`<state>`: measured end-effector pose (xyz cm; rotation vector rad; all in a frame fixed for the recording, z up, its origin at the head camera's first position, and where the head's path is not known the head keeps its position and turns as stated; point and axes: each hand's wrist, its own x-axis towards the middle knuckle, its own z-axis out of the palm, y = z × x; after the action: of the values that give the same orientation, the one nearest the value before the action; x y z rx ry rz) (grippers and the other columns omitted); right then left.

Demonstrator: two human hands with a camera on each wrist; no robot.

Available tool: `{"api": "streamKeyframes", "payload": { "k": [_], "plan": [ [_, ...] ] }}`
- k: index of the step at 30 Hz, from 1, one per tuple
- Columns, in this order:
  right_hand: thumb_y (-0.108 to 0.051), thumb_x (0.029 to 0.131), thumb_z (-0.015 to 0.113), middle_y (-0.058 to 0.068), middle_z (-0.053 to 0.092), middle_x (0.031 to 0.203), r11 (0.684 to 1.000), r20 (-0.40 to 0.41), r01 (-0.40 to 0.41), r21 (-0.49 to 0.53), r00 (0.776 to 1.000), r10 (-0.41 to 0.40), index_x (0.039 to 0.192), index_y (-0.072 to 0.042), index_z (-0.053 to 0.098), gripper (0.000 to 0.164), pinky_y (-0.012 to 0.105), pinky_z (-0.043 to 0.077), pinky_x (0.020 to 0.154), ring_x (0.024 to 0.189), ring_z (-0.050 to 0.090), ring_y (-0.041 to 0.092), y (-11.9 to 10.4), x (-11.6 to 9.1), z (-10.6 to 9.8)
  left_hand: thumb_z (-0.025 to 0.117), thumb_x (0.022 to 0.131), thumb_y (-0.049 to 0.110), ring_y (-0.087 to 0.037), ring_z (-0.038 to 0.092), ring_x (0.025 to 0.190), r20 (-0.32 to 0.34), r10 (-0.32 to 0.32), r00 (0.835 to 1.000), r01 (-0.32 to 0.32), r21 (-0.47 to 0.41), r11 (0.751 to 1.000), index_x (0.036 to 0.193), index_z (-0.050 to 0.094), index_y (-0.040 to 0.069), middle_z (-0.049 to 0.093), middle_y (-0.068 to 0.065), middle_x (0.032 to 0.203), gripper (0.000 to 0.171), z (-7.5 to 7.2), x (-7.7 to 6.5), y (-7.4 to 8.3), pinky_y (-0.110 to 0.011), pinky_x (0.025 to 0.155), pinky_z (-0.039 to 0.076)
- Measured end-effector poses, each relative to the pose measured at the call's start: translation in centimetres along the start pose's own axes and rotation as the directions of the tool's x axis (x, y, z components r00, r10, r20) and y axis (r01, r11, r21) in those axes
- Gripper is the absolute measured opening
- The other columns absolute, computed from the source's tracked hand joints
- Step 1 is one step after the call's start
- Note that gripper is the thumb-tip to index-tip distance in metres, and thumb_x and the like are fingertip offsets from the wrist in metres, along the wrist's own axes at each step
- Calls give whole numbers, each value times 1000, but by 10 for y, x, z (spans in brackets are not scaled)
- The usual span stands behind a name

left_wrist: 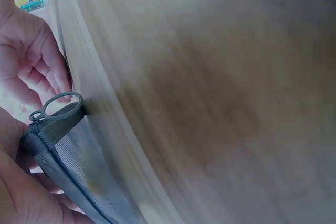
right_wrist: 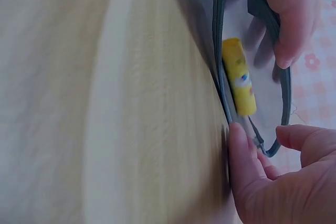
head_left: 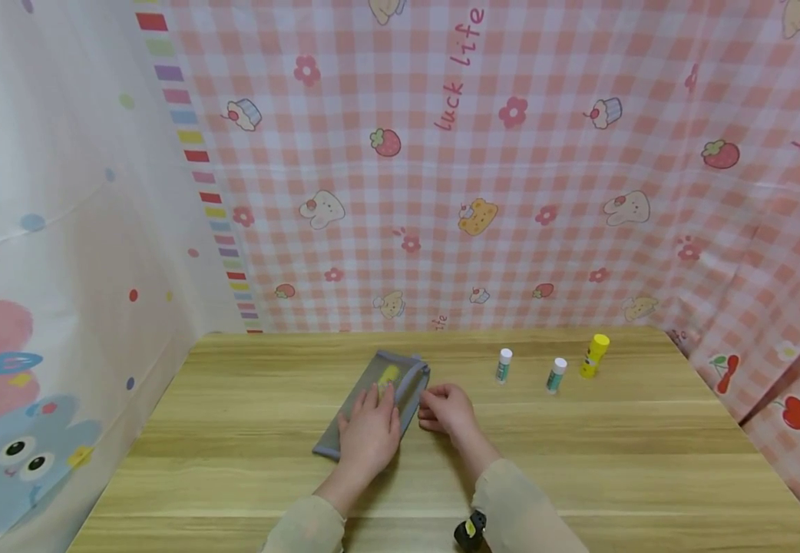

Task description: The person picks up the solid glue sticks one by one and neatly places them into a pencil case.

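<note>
A grey mesh zip pouch lies slantwise on the table, its opening toward the right. Inside it is a yellow glue stick, also visible through the mesh in the head view. My left hand lies over the pouch and grips its zipped edge, thumb at the rim and fingers on the mesh. At the pouch's right side, my right hand has thumb and index finger at the two rims of the gaping opening, holding its end. A round zipper pull ring sits at the pouch corner near the right fingertips.
Two white-capped glue sticks with green labels, one and another, stand upright to the right. Beyond them stands a yellow tube. A black device is beside the right sleeve. Printed curtains hang behind the wooden table.
</note>
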<state>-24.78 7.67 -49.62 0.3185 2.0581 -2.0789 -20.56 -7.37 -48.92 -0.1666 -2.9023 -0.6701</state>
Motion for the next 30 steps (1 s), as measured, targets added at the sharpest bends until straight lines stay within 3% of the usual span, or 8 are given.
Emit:
{"api": "streamKeyframes", "payload": {
  "k": [12, 22, 30],
  "plan": [
    [-9, 97, 60, 24, 66, 103, 997, 19, 71, -42, 997, -70, 121, 12, 53, 33, 37, 59, 68, 83, 69, 25, 0, -19, -21, 50, 102, 28, -41, 41, 135, -11, 2, 1000, -1, 22, 1000, 142, 54, 10, 49, -19, 145, 44, 2, 1, 1, -78, 97, 28],
    [-8, 95, 62, 19, 69, 97, 988, 1, 142, -65, 990, -143, 119, 13, 55, 32, 39, 59, 70, 87, 69, 30, -7, -26, -26, 50, 102, 28, -41, 41, 134, -20, -1, 1000, 2, 21, 1000, 142, 55, 10, 49, -19, 145, 44, 2, 1, 0, -78, 96, 28],
    [-7, 95, 62, 18, 69, 95, 985, 7, 151, -77, 989, -151, 120, 14, 55, 32, 40, 59, 73, 88, 68, 31, -7, -32, -32, 50, 102, 28, -41, 41, 135, -6, -3, 1000, 4, 20, 1000, 143, 54, 10, 48, -19, 146, 44, 3, 1, -1, -78, 97, 28]
  ]
}}
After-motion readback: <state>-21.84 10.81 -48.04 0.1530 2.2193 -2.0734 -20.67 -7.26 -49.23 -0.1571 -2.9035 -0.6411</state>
